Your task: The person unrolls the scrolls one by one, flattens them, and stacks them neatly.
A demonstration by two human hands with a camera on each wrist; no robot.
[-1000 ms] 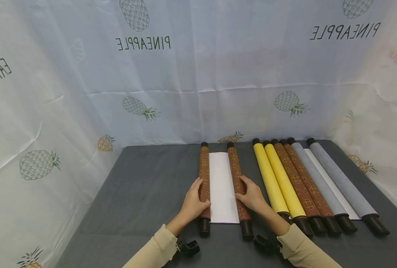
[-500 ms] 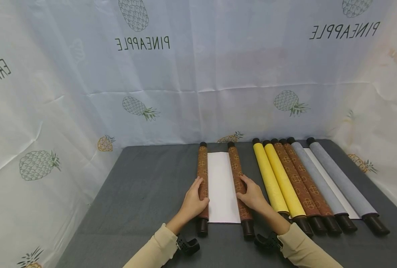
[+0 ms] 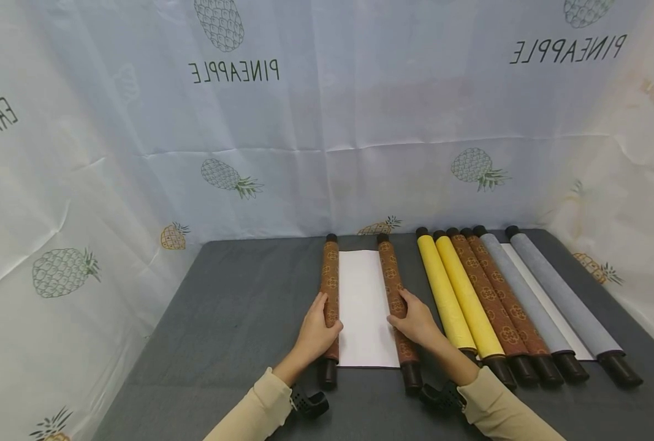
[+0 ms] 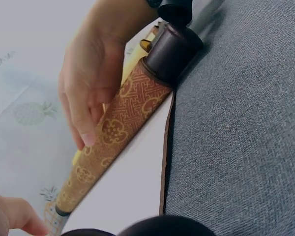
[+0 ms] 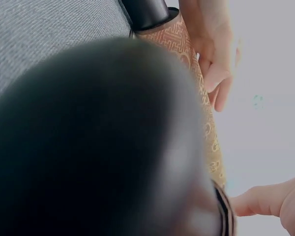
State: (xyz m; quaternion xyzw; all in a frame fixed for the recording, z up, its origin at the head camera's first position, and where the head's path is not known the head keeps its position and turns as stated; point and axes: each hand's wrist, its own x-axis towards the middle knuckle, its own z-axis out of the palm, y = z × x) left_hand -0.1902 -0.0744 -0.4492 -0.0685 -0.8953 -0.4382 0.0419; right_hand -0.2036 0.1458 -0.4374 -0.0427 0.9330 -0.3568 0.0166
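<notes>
A brown patterned hanging scroll [image 3: 366,306] lies partly unrolled in the head view, a strip of white paper showing between its two rolls. My left hand [image 3: 317,327] holds the left roll [image 3: 331,269], thumb on its inner side and fingers over the outer side. The right roll [image 3: 390,266] is held the same way by my right hand [image 3: 417,320]. Dark knobs stick out at the roll ends. In the left wrist view, my right hand [image 4: 91,83] lies along the right roll. The right wrist view is largely blocked by a dark rounded shape, with my left hand [image 5: 214,49] behind it.
Right of the scroll lie two yellow rolls [image 3: 459,294], two brown patterned rolls [image 3: 494,294] and two grey rolls [image 3: 564,294] with white paper between the grey ones. All rest on a dark grey table [image 3: 238,306]. A pineapple-print curtain [image 3: 327,122] hangs behind and at the sides.
The left roll has shifted left with my left hand and the right roll slightly right, so the white strip between them is wider. The scrolls at the right have stayed put.
</notes>
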